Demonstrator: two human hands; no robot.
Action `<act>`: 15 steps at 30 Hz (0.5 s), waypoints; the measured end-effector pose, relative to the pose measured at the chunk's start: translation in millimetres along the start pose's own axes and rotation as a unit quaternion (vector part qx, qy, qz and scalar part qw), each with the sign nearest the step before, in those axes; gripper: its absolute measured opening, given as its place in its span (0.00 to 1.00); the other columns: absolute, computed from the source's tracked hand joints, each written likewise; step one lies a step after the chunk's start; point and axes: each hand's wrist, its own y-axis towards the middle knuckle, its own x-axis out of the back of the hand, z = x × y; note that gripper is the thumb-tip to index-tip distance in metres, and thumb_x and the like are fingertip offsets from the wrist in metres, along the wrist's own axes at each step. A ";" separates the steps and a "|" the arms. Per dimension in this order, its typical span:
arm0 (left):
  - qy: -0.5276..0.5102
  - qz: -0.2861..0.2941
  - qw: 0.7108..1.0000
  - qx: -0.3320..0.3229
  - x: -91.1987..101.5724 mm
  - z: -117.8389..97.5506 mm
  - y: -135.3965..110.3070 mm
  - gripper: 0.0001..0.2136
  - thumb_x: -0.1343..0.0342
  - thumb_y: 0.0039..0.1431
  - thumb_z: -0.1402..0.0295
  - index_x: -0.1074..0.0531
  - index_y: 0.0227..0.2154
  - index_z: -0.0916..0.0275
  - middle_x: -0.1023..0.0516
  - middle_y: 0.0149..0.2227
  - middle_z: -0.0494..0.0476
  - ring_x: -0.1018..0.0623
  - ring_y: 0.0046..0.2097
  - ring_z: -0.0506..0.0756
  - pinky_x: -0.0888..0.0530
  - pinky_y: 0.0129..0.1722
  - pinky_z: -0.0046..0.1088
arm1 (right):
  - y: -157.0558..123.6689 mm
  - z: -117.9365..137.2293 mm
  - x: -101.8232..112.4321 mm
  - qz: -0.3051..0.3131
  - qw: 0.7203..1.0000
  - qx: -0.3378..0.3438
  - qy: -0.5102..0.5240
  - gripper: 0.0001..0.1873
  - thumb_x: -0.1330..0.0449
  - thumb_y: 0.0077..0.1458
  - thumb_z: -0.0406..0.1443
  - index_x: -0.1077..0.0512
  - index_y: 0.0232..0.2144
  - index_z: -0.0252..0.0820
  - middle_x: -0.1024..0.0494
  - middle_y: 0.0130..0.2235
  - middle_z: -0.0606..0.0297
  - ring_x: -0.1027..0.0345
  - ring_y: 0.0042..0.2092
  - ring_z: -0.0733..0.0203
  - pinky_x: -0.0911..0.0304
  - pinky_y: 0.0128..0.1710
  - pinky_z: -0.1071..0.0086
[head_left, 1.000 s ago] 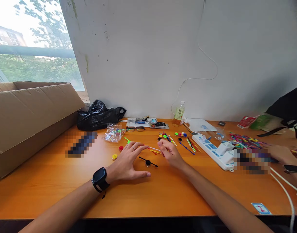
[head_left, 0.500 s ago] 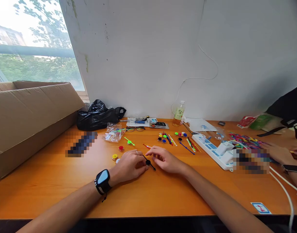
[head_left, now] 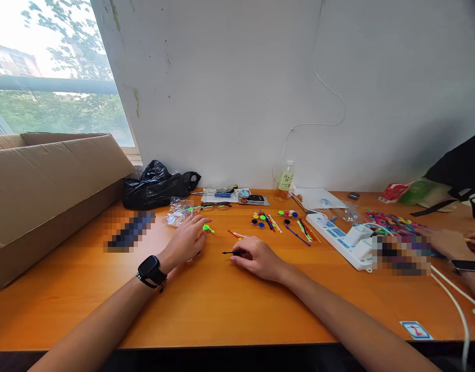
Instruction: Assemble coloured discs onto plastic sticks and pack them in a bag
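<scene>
My right hand (head_left: pixel 257 258) is closed in a pinch on a black arrow spinner (head_left: pixel 228 253), held low over the orange table. The arrow's point sticks out to the left, while the fingers cover most of its other end. My left hand (head_left: pixel 186 242), with a black watch on the wrist, reaches forward with fingers stretched, palm down, and no held thing shows. Beyond its fingertips is a bright green spinner (head_left: pixel 207 228). Under that hand a small clear edge shows; the red and yellow discs there are hidden. Red, white and yellow arrows (head_left: pixel 234 234) lie beyond my right hand.
Coloured discs (head_left: pixel 261 221) and sticks lie farther back, near a drink bottle (head_left: pixel 285 181). A white power strip (head_left: pixel 338 240) runs along the right. A cardboard box (head_left: pixel 59 191) stands left, beside a black plastic bag (head_left: pixel 155 183). Another person's hand (head_left: pixel 441 243) is at far right.
My left hand has moved away from the black spinner, left and forward over the discs. My right hand has closed on the black spinner, whose arrow now points left.
</scene>
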 end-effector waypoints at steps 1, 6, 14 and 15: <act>0.001 0.008 1.000 -0.021 -2.2 3.5 0.4 0.18 0.53 0.68 0.73 0.28 0.57 0.60 0.24 0.59 0.63 0.27 0.61 0.64 0.31 0.62 0.45 | -0.4 -0.3 -0.7 0.007 1.000 -0.007 0.001 0.08 0.37 0.66 0.41 0.23 0.37 0.43 0.18 0.37 0.62 0.28 0.39 0.56 0.36 0.44 0.65; 0.014 0.058 0.998 -0.003 -4.9 8.4 5.9 0.17 0.53 0.67 0.73 0.22 0.51 0.59 0.18 0.51 0.62 0.23 0.54 0.63 0.28 0.57 0.45 | -2.8 -2.2 -2.7 0.034 0.999 -0.036 -0.003 0.12 0.34 0.62 0.44 0.22 0.34 0.42 0.21 0.32 0.65 0.32 0.33 0.61 0.42 0.34 0.70; -0.032 0.030 0.997 0.062 -5.3 3.2 7.8 0.12 0.47 0.67 0.67 0.22 0.48 0.61 0.17 0.44 0.62 0.21 0.43 0.60 0.27 0.43 0.36 | -6.3 2.6 7.5 0.072 0.997 -0.016 0.037 0.08 0.34 0.52 0.32 0.21 0.38 0.42 0.25 0.30 0.68 0.37 0.29 0.65 0.44 0.30 0.71; -0.052 0.019 0.996 0.071 -5.5 -1.3 6.7 0.13 0.48 0.68 0.65 0.23 0.49 0.62 0.18 0.43 0.61 0.21 0.42 0.59 0.27 0.41 0.35 | -6.4 2.5 7.6 0.076 0.996 -0.019 0.049 0.08 0.35 0.52 0.30 0.21 0.37 0.41 0.26 0.29 0.69 0.37 0.29 0.65 0.44 0.29 0.72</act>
